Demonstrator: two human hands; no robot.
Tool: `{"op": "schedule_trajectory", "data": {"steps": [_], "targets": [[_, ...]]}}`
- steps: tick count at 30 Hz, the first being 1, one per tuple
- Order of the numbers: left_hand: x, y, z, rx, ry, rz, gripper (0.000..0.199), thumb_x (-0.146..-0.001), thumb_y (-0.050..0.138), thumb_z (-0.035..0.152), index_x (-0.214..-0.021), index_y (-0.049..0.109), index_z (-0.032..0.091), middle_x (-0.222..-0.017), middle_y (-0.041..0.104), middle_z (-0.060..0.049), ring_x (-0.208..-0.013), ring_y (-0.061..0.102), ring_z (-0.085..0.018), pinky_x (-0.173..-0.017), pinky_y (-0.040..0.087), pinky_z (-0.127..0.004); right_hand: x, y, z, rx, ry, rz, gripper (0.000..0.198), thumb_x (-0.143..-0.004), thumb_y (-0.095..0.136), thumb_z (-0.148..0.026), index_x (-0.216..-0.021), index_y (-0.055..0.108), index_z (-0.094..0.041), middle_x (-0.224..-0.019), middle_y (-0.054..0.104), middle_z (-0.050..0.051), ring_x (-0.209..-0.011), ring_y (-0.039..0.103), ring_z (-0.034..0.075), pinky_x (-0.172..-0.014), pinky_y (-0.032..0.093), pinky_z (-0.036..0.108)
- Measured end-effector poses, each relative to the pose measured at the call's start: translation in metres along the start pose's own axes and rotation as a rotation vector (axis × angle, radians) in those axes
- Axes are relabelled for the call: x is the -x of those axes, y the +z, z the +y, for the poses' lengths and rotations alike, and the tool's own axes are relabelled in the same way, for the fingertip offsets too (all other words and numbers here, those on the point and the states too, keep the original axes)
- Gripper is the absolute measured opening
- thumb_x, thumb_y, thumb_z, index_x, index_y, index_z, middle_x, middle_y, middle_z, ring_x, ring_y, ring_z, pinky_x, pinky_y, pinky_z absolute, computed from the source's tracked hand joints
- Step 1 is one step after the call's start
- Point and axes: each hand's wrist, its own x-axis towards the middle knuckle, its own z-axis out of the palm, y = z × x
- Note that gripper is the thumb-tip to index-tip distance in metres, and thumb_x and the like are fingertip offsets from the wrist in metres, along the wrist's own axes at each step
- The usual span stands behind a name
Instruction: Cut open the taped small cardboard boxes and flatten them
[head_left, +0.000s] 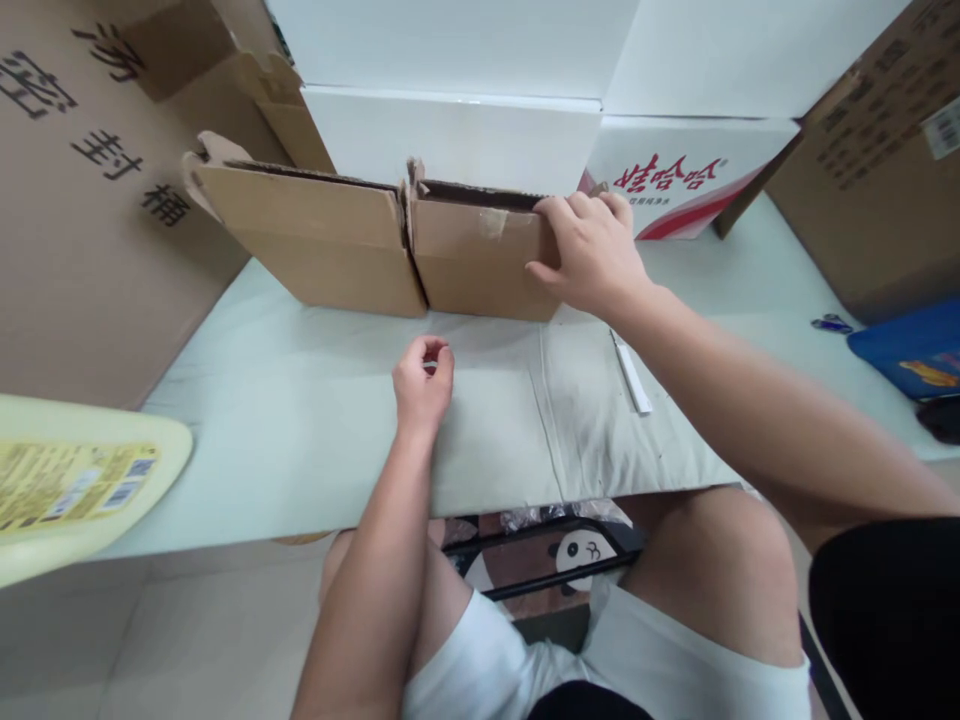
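Note:
A flattened brown cardboard box [322,240] stands on edge across the cloth-covered surface, with a vertical fold or gap near its middle and torn flaps at its left end. My right hand [589,245] grips the upper edge of its right part, fingers over the top and thumb on the near face. In front of the cardboard, my left hand [424,380] is curled in a loose fist, thumb against the fingers, with nothing visible inside it. A slim white strip-like tool [632,375], perhaps a box cutter, lies below my right forearm.
White cartons [465,130] are stacked behind, one with red print [675,175]. Large brown boxes stand at left [97,220] and right [877,150]. A pale yellow bottle [172,450] is at the left edge. A blue container [911,345] sits right, near a small blue object [832,324].

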Motion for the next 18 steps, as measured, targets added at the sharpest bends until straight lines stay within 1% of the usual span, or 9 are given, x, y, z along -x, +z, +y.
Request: {"op": "schedule_trajectory", "data": {"steps": [2,5,7,9,11,13,15,17,18], "targets": [[0.0,-0.002,0.0,0.019,-0.002,0.021,0.01,-0.084,0.057,0.028,-0.085,0.064,0.02,-0.086,0.07,-0.004,-0.079,0.065,-0.017,-0.069,0.051,-0.026,0.008,-0.005,-0.002,0.005,-0.024,0.025,0.032,-0.096,0.044,-0.039,-0.122,0.059,-0.028,-0.113,0.063,0.01,-0.12,0.058,0.036,-0.118,0.028,0.068],[-0.003,-0.008,-0.001,0.082,-0.03,0.093,0.006,-0.084,0.057,0.024,-0.083,0.062,0.021,-0.081,0.067,-0.002,-0.078,0.064,-0.015,-0.071,0.051,-0.024,0.03,-0.022,-0.004,-0.004,-0.06,0.069,0.031,-0.099,0.035,-0.037,-0.106,0.064,-0.029,-0.103,0.066,0.008,-0.111,0.062,0.032,-0.116,0.033,0.064],[-0.006,-0.015,-0.001,0.131,-0.057,0.15,0.004,-0.083,0.058,0.024,-0.081,0.06,0.02,-0.077,0.063,-0.001,-0.074,0.062,-0.014,-0.07,0.05,-0.023,0.05,-0.038,-0.005,-0.034,-0.112,0.16,0.028,-0.098,0.038,-0.038,-0.095,0.064,-0.028,-0.094,0.068,0.007,-0.103,0.064,0.03,-0.111,0.038,0.062],[-0.009,-0.022,-0.001,0.194,-0.077,0.188,0.006,-0.082,0.059,0.027,-0.081,0.058,0.021,-0.075,0.061,0.0,-0.071,0.06,-0.014,-0.066,0.049,-0.023,0.073,-0.053,-0.006,-0.089,-0.203,0.27,0.021,-0.095,0.046,-0.038,-0.085,0.062,-0.029,-0.082,0.068,0.004,-0.09,0.066,0.028,-0.101,0.044,0.059],[-0.008,-0.03,0.0,0.267,-0.08,0.186,0.013,-0.08,0.061,0.033,-0.083,0.058,0.021,-0.076,0.061,-0.001,-0.072,0.061,-0.014,-0.064,0.05,-0.024,0.097,-0.064,-0.008,-0.143,-0.292,0.285,0.012,-0.092,0.054,-0.034,-0.081,0.06,-0.031,-0.075,0.068,0.0,-0.079,0.067,0.026,-0.088,0.049,0.055],[-0.005,-0.035,0.002,0.329,-0.065,0.14,0.023,-0.078,0.063,0.043,-0.087,0.059,0.022,-0.083,0.064,-0.002,-0.078,0.064,-0.016,-0.064,0.051,-0.024,0.118,-0.069,-0.01,-0.185,-0.337,0.217,0.009,-0.09,0.059,-0.029,-0.083,0.06,-0.034,-0.075,0.07,-0.004,-0.073,0.068,0.024,-0.081,0.05,0.054],[0.001,-0.039,0.006,0.368,-0.04,0.074,0.036,-0.075,0.066,0.056,-0.09,0.06,0.023,-0.091,0.067,-0.005,-0.085,0.067,-0.019,-0.066,0.053,-0.026,0.134,-0.07,-0.012,-0.237,-0.343,0.16,0.01,-0.09,0.062,-0.027,-0.084,0.061,-0.035,-0.078,0.071,-0.004,-0.071,0.068,0.024,-0.077,0.053,0.052],[0.007,-0.04,0.01,0.382,-0.013,0.036,0.049,-0.072,0.069,0.067,-0.092,0.061,0.024,-0.099,0.069,-0.007,-0.094,0.069,-0.023,-0.068,0.055,-0.029,0.143,-0.07,-0.014,-0.28,-0.312,0.146,0.01,-0.09,0.062,-0.028,-0.084,0.064,-0.035,-0.09,0.074,-0.002,-0.077,0.071,0.026,-0.075,0.055,0.052],[0.01,-0.041,0.013,0.378,0.007,0.032,0.053,-0.07,0.07,0.071,-0.094,0.062,0.024,-0.103,0.07,-0.007,-0.098,0.069,-0.024,-0.069,0.055,-0.029,0.146,-0.07,-0.013,-0.292,-0.284,0.139,0.011,-0.091,0.061,-0.029,-0.083,0.066,-0.035,-0.101,0.075,-0.001,-0.085,0.072,0.028,-0.077,0.057,0.053]]}}
